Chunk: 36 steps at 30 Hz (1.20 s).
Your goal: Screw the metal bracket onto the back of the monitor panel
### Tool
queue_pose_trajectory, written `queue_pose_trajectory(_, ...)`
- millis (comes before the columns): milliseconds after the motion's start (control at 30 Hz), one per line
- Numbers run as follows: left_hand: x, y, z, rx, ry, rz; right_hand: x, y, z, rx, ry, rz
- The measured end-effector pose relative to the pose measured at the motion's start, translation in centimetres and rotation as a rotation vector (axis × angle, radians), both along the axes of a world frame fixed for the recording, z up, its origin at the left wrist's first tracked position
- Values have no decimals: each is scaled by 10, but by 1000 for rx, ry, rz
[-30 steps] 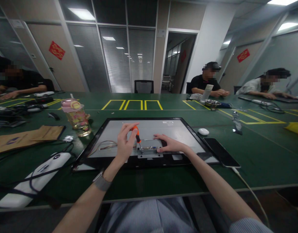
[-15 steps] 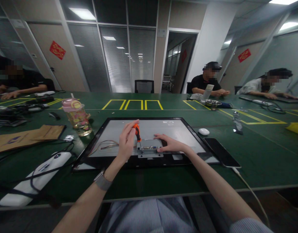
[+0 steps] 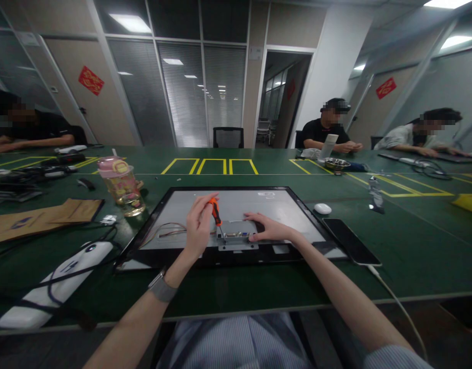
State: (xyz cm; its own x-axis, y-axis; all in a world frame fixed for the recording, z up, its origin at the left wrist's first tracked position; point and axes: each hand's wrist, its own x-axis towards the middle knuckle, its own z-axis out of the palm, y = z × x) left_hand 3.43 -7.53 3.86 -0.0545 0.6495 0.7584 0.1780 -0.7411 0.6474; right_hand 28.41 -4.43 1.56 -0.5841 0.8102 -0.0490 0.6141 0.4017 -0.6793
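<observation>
A flat display panel (image 3: pixel 285 215) with a grey metal back and black frame lies on the table before me. Near its front edge sits a metal bracket (image 3: pixel 236 245) with a row of connector ports. My left hand (image 3: pixel 199 223) grips an orange and black screwdriver (image 3: pixel 216 212), tilted, its shaft pointing down at the bracket's left side. Whether the tip sits in a screw is too small to tell. My right hand (image 3: pixel 272 229) rests on the bracket's right side, thumb by the ports and fingers stretched over its rear. Thin cables (image 3: pixel 164 230) run across the panel on the left.
Left of the panel stand a pink-lided bottle (image 3: pixel 122 189), a brown paper bag (image 3: pixel 70 211) and a white power strip (image 3: pixel 72 266) with black cords. On the right lie a white earbud case (image 3: pixel 322 208) and a phone (image 3: pixel 351 241) with its cable. Three people sit across the table.
My left hand and the screwdriver's handle have tipped slightly to the left, while the shaft still points at the same part of the bracket. My right hand stays in place.
</observation>
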Motion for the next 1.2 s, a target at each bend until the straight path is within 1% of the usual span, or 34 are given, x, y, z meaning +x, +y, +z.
queue_pose_trajectory(233,0,3,-2,12,-4,74,1,1,-2,10,-1,7)
queue_pose_trajectory(400,-1,1,1,-23,10,56,2,2,-4,23,0,12)
queue_pose_trajectory(533,-1,0,2,-45,-7,-13,2,2,-4,14,-4,7)
queue_pose_trajectory(700,0,2,0,12,4,54,1,2,-4,10,19,16)
queue_pose_trajectory(767,0,2,0,22,16,56,1,2,-3,10,24,18)
queue_pose_trajectory(1000,1,-1,1,-58,3,-51,1,1,-1,7,5,3)
queue_pose_trajectory(1200,0,3,-1,-8,-7,18,1,1,-2,7,-2,7)
